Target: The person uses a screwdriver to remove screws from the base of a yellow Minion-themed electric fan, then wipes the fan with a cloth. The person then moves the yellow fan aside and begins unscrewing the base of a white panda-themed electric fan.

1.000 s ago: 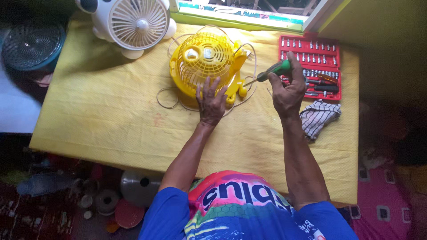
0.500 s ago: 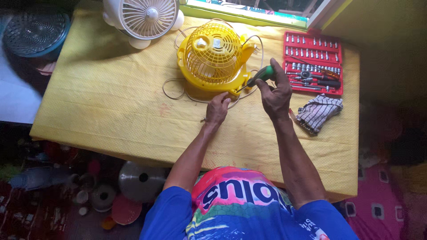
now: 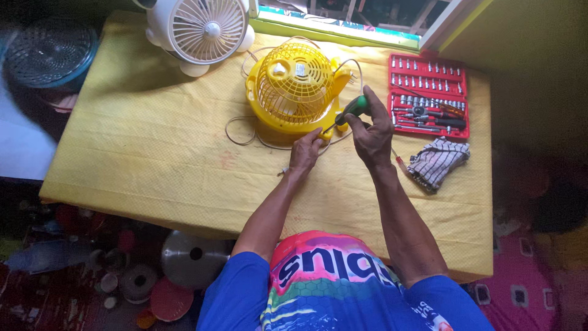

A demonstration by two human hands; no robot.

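At table centre, right hand (image 3: 375, 132) closed round green-handled screwdriver (image 3: 349, 112), shaft angled down-left, tip at lower right edge of yellow fan (image 3: 294, 89). Left hand (image 3: 304, 150) just beside, fingers curled and pinched against fan's near rim by the tip; whether anything small held there, cannot tell. Fan lying grille-up on yellow cloth (image 3: 153, 141), its cord (image 3: 242, 132) looped loosely to left and under the base. Well apart at rear left, white fan (image 3: 202, 30) standing upright. To right of hands, red socket set (image 3: 429, 95) open, pieces in rows; just below it, checked rag (image 3: 436, 162) crumpled near table edge. Off table at far left, round mesh guard (image 3: 52, 52). Risks, as judged: tip slipping off its seat under sideways pressure, striking left fingertips, these being very close; fan skidding on cloth, since braced at one edge only; any loosened small part dropping into cloth folds or cord loops. Against half a second earlier: left hand moved up from the cloth to fan rim; right hand and screwdriver much as before, tip kept at same corner; fan, socket set and rag unchanged in place relative to each other.
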